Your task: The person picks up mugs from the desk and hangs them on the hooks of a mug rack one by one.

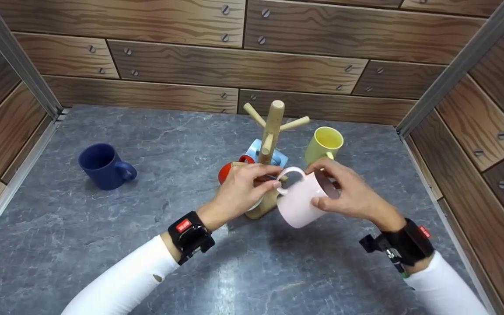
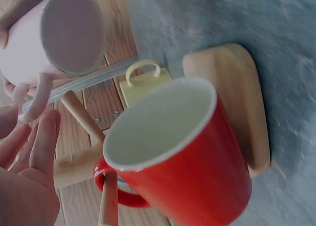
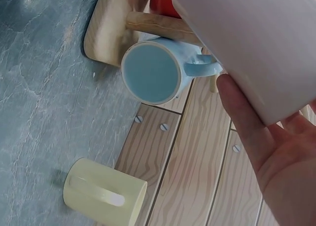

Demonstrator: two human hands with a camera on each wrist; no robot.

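Observation:
My right hand [image 1: 348,190] holds a pale pink mug [image 1: 298,205] tilted, thumb on its side and fingers at the rim. The mug's handle points left, toward my left hand [image 1: 243,183]. The left fingertips are right at that handle, with the fingers extended in the left wrist view. Just behind stands a wooden mug tree [image 1: 274,120] with bare upper pegs. A red mug [image 2: 192,171] hangs by its handle on a lower peg, near the left hand. On the tree's far side is a light blue mug [image 3: 150,72].
A yellow mug [image 1: 315,151] stands upright behind the right hand. Far to the left stands a dark blue mug [image 1: 103,168], its handle toward the tree. Wood-patterned walls [image 1: 182,65] enclose the grey marbled tabletop [image 1: 103,232] at the back and sides.

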